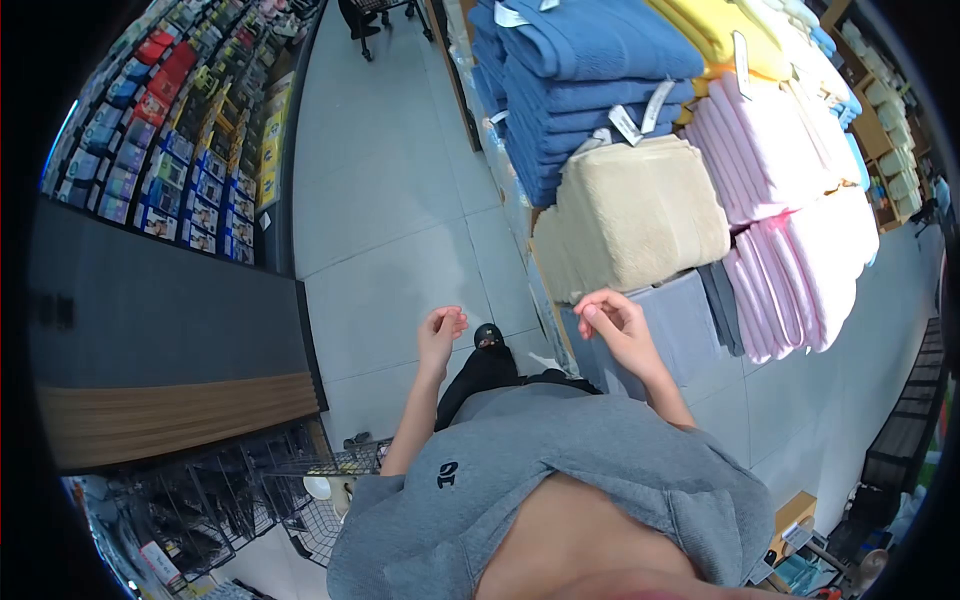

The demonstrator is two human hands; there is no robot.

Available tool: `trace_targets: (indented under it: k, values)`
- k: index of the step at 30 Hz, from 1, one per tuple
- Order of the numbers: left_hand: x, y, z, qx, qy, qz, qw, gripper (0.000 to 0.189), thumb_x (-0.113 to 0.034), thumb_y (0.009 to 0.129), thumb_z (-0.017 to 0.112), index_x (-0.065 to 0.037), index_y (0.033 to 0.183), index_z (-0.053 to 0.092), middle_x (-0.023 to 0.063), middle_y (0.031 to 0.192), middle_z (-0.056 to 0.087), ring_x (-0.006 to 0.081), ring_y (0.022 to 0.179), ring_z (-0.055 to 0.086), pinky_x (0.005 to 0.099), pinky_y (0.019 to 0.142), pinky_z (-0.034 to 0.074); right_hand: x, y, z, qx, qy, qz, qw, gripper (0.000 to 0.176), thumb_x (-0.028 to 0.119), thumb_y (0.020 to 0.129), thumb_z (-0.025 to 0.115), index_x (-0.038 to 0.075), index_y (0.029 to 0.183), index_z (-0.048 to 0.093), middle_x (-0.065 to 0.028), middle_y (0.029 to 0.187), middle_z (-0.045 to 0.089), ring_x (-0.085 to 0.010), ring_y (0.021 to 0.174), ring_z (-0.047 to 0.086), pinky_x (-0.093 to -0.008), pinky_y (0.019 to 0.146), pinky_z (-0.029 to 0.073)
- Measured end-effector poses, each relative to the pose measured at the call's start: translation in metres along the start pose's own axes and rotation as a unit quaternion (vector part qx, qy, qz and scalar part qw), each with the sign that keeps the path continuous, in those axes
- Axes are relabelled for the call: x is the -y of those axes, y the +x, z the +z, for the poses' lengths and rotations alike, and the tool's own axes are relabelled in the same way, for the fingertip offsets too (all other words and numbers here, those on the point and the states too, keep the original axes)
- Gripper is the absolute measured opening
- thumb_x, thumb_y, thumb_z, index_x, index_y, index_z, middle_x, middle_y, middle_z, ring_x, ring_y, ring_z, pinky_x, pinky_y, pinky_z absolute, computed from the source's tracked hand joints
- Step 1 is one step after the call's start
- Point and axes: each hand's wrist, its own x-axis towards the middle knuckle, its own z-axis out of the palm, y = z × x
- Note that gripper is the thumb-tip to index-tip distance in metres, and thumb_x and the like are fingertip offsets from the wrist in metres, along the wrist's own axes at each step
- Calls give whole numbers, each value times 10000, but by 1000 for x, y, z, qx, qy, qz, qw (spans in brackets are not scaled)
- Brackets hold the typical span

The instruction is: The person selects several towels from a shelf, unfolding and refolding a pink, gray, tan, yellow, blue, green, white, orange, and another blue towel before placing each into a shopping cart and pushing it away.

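Observation:
My left hand (441,335) hangs over the floor aisle with its fingers curled in and nothing in them. Over the near edge of the towel display is my right hand (613,325), fingers loosely bent, thumb apart from them, holding nothing. Just beyond it sits a stack of folded beige towels (640,215). Below that stack lie folded grey towels (675,320), overlapped by my right hand in this view. Blue towels (600,50) with white tags rise in a tall pile behind the beige ones. Pink towels (790,270) fill the right side of the display.
Yellow towels (725,35) lie at the far end of the display. Across the aisle stands a shelf of packaged goods (190,150) beside a dark panel (170,310). A wire shopping cart (310,525) is at lower left. Another cart (385,8) shows at the top, with a person's leg.

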Motion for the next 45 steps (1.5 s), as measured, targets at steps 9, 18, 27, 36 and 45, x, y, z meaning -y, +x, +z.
trace_targets:
  k: [9,18,27,36,45]
  values:
    - [23,16,-25,-114,-186,-110,970,197,-186,953,537,-26,1044,606,58,890,650,111,773,612,247,706,492,95,90,85,50,-164,-96,980,86,34,905,575,-11,956,629,-60,819,636,-110,732,614,-240,669,484]
    - [-147,127,-50,-92,-159,152,971,206,-184,951,565,4,1027,600,52,867,609,109,817,573,262,792,479,143,184,106,-447,-348,-381,731,158,60,837,669,27,983,617,-77,923,543,-159,797,507,-269,718,416]
    - [-297,163,69,248,-41,383,889,157,-91,954,538,21,1035,614,61,874,633,117,826,593,255,780,476,164,199,75,-495,-441,-262,701,376,203,765,741,75,1090,603,-125,1072,410,-239,946,456,-345,828,410]
    - [-343,165,127,388,-32,407,826,329,-91,875,659,49,1158,566,86,953,609,129,861,572,284,842,450,173,196,68,-498,-388,-250,735,238,95,735,695,10,948,631,-116,1024,441,-227,845,513,-333,781,430]
    - [-364,177,112,590,-91,355,719,668,-66,818,711,33,1360,333,175,1188,528,150,783,587,258,706,484,170,217,102,-624,-301,-375,616,92,-3,809,627,-4,901,622,-97,996,492,-201,852,535,-297,741,460]
